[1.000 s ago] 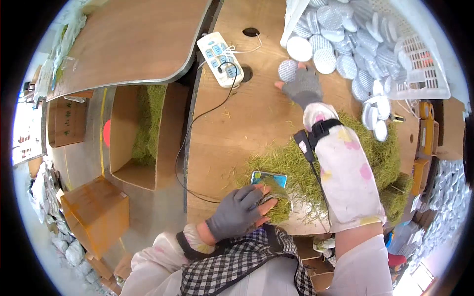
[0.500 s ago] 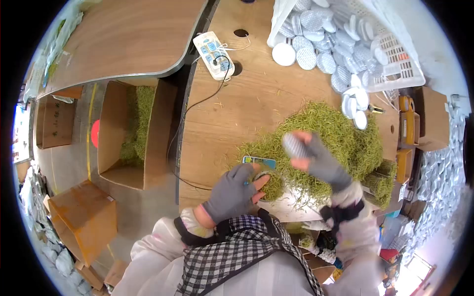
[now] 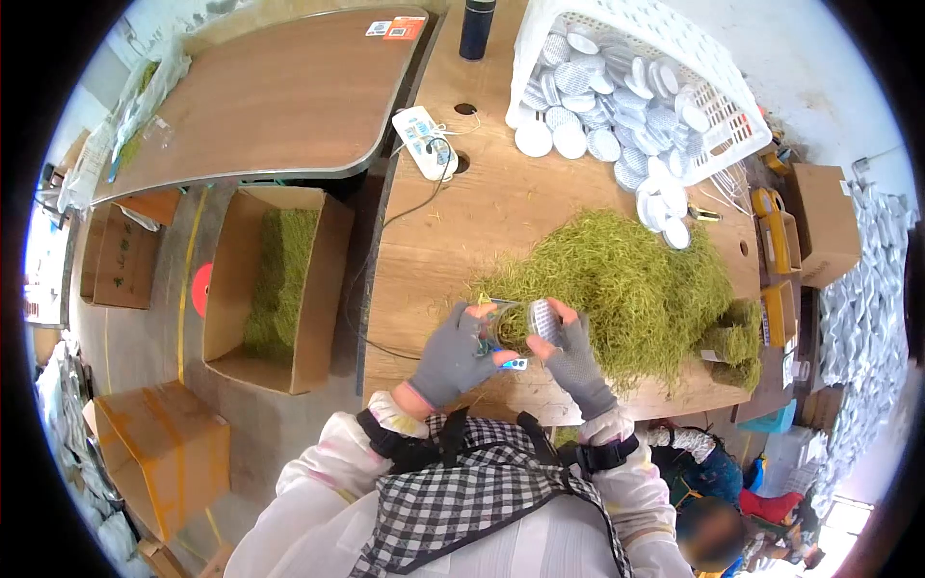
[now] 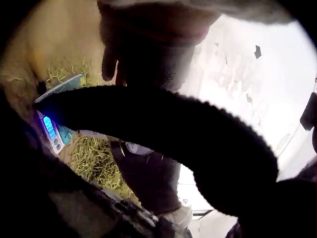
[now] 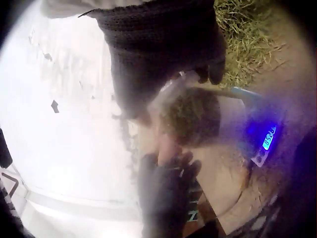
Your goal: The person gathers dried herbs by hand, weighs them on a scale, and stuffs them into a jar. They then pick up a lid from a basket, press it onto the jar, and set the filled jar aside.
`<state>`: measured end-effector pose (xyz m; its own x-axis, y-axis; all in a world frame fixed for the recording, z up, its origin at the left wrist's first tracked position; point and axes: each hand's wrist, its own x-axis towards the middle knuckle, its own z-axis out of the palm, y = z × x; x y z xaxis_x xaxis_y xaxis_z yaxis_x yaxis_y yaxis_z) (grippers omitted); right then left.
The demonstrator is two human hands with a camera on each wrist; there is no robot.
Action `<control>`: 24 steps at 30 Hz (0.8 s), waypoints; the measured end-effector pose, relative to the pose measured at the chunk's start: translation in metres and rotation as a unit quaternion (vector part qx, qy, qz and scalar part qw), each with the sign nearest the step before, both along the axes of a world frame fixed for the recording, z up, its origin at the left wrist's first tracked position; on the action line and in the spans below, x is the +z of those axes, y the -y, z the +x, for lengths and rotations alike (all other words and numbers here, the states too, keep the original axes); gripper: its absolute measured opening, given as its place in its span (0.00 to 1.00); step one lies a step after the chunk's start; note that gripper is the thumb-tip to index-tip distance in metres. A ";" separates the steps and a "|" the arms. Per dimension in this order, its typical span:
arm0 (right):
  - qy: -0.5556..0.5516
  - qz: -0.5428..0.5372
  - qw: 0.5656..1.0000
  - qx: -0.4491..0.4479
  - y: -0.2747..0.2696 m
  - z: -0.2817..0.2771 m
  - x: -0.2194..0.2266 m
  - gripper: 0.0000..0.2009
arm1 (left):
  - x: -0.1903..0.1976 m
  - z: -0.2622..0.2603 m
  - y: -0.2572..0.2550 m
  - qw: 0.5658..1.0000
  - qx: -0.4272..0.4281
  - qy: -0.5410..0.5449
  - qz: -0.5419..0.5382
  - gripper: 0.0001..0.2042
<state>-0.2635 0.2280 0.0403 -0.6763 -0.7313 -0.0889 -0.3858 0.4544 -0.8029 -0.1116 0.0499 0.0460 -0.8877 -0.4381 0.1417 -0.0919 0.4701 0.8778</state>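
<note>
Tub (image 3: 509,326) held between left hand (image 3: 453,352) and right hand (image 3: 576,354) at near table (image 3: 501,217) edge, above scale (image 3: 514,363). Grass pile (image 3: 626,284) spread right of hands. Basket (image 3: 665,58) of lids (image 3: 597,87) set far right. Power strip (image 3: 424,142) laid far left on table. Box (image 3: 279,284) stood on floor, left of table.

A gloved hand (image 5: 163,54) is occupying the upper part of the view, its dark knit fingers curling over the rim of a clear container (image 5: 190,114) packed with green grass. A second gloved hand (image 5: 166,198) is showing blurred below. A scale (image 5: 265,139) is glowing blue at right. Loose grass (image 5: 247,34) is lying on the wooden surface (image 5: 292,74).
</note>
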 end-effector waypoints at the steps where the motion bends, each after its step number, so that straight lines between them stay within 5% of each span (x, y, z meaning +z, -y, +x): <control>1: 0.004 0.004 1.000 -0.006 0.000 0.001 0.001 0.40 | 0.000 0.003 -0.001 0.999 -0.005 0.016 0.039 0.30; 10: -0.002 -0.022 0.999 -0.029 0.015 0.010 0.006 0.42 | -0.001 0.000 -0.004 0.997 0.023 -0.050 -0.047 0.10; 20: -0.122 -0.007 0.992 0.015 0.019 0.020 0.005 0.43 | -0.009 -0.012 -0.005 0.991 0.024 -0.025 -0.126 0.06; 22: -0.135 -0.016 0.990 0.029 0.019 0.020 0.004 0.43 | -0.002 -0.004 0.001 0.998 -0.009 -0.059 0.016 0.07; 24: -0.170 -0.029 0.985 0.031 0.021 0.022 0.005 0.43 | 0.008 0.005 0.005 0.998 0.004 -0.042 0.039 0.09</control>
